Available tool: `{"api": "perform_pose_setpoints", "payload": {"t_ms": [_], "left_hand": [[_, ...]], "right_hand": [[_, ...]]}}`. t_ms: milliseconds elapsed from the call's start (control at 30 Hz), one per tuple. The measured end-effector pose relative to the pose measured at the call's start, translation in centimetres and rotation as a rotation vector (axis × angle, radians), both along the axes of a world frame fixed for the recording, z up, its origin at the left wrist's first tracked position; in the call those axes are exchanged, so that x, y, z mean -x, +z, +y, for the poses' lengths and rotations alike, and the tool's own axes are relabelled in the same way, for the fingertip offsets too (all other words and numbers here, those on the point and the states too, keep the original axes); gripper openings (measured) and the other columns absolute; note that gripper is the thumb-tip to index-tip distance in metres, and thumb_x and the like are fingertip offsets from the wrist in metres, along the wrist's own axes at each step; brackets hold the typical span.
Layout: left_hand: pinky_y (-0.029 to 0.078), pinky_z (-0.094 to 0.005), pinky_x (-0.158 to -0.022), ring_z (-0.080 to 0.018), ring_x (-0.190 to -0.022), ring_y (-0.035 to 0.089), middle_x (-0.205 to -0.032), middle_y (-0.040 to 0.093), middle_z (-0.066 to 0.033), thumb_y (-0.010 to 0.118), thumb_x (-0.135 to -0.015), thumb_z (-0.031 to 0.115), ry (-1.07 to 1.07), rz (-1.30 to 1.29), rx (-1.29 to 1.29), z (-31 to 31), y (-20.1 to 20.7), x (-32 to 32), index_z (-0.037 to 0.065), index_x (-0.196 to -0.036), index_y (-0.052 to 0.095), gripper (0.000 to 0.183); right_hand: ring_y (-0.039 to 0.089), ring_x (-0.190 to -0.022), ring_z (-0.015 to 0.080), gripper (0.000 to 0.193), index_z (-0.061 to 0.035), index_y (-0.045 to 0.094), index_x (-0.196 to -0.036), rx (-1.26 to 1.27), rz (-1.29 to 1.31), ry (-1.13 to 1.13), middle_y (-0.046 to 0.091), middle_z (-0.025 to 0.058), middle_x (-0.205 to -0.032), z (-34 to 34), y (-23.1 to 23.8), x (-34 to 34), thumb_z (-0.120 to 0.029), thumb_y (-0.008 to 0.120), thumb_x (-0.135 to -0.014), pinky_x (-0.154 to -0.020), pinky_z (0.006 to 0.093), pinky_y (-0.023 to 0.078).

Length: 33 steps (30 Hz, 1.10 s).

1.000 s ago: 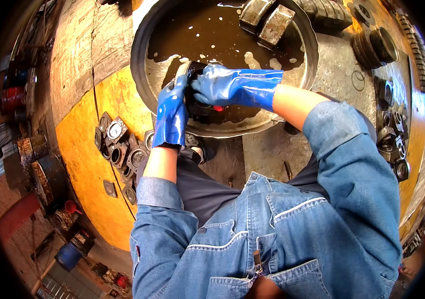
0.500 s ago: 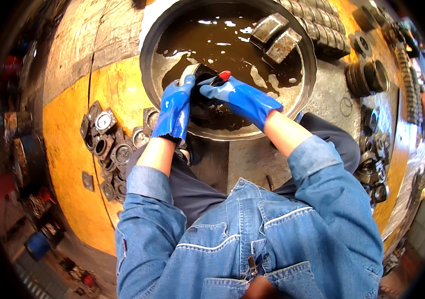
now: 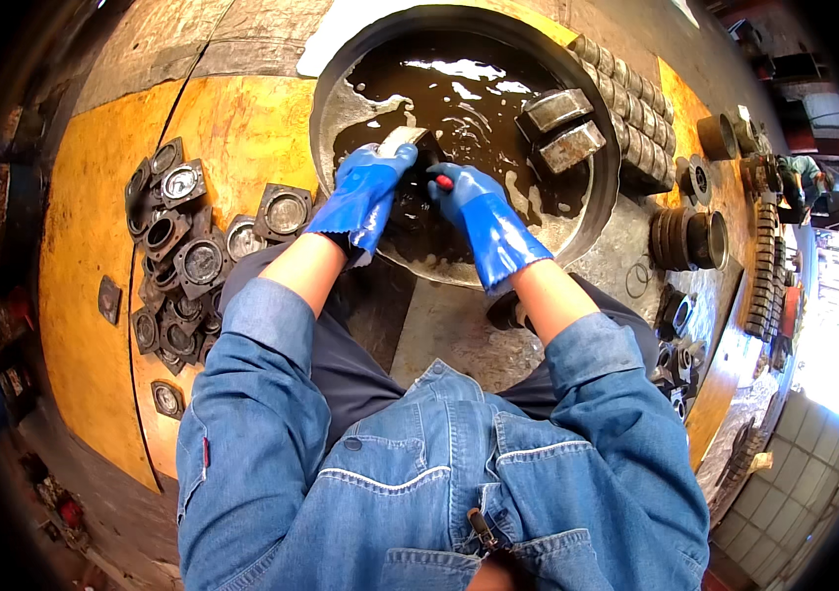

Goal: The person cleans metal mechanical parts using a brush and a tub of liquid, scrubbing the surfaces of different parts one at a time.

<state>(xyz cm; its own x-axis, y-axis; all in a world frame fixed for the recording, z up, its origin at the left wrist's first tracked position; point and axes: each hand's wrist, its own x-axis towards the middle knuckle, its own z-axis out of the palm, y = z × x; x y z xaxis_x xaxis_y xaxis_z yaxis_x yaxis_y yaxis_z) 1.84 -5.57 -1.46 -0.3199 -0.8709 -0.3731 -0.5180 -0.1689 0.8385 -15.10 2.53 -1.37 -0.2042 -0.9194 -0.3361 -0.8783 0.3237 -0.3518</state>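
Observation:
Both of my hands wear blue rubber gloves over a wide round metal basin (image 3: pixel 325 123) of dark liquid. My left hand (image 3: pixel 372 175) is closed on a metal part (image 3: pixel 404 139) with a pale edge and dark inside, tilted above the liquid. Beside it, my right hand (image 3: pixel 469 193) is wrapped round a red-handled tool (image 3: pixel 445 183). The tool's working end cannot be made out against the dark part and liquid. Two blocky metal pieces, one upper (image 3: pixel 555 110) and one lower (image 3: pixel 571 148), rest at the basin's right side.
On the yellow board (image 3: pixel 80 256) at left lies a heap of square metal parts with round openings (image 3: pixel 200 261). Rows of stacked metal pieces (image 3: pixel 636 128) stand beyond the basin's right rim. Ribbed cylinders (image 3: pixel 680 238) and two thin rings (image 3: pixel 638 280) lie nearer me.
The view has shifted. My right hand has drawn back from the metal part, and its red handle now points toward me rather than up to the right. My left hand keeps its hold.

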Motion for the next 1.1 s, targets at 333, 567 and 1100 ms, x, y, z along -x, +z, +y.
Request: {"api": "perform_pose_setpoints", "payload": {"t_ms": [333, 567, 1100], "left_hand": [[0.047, -0.0496, -0.107, -0.0469, -0.124, 0.061, -0.13, 0.066, -0.0286, 0.051, -0.103, 0.043, -0.088, -0.077, 0.04, 1.2, 2.7, -0.6, 0.029, -0.145, 0.057, 0.045], [0.05, -0.0449, -0.102, -0.0441, -0.121, 0.065, -0.124, 0.069, -0.0296, 0.065, -0.094, 0.054, 0.015, -0.126, -0.102, 0.4, 1.5, -0.2, 0.001, -0.13, 0.069, 0.064], [0.051, -0.0392, -0.099, -0.0316, -0.117, 0.068, -0.124, 0.072, -0.0254, 0.076, -0.09, 0.049, 0.064, -0.001, -0.202, 0.1, -1.0, -0.5, -0.007, -0.132, 0.065, 0.071]], "right_hand": [[0.071, -0.083, 0.0195, 0.037, -0.0019, 0.077, -0.109, -0.26, -0.932, -0.39, 0.077, 0.0114, -0.096, -1.2, 1.8, 3.3, -0.033, 0.076, -0.089, -0.078, 0.034, 0.055], [0.075, -0.092, 0.0259, 0.045, -0.0053, 0.078, -0.107, -0.324, -0.313, -0.019, 0.078, 0.0147, -0.096, -3.7, 2.1, 1.1, -0.042, 0.076, -0.082, -0.082, 0.0377, 0.056], [0.071, -0.108, 0.0352, 0.035, -0.0306, 0.064, -0.137, -0.048, 0.32, 0.263, 0.074, 0.0131, -0.118, -0.8, 2.1, -0.4, -0.034, 0.059, -0.103, -0.093, 0.0445, 0.057]]}}
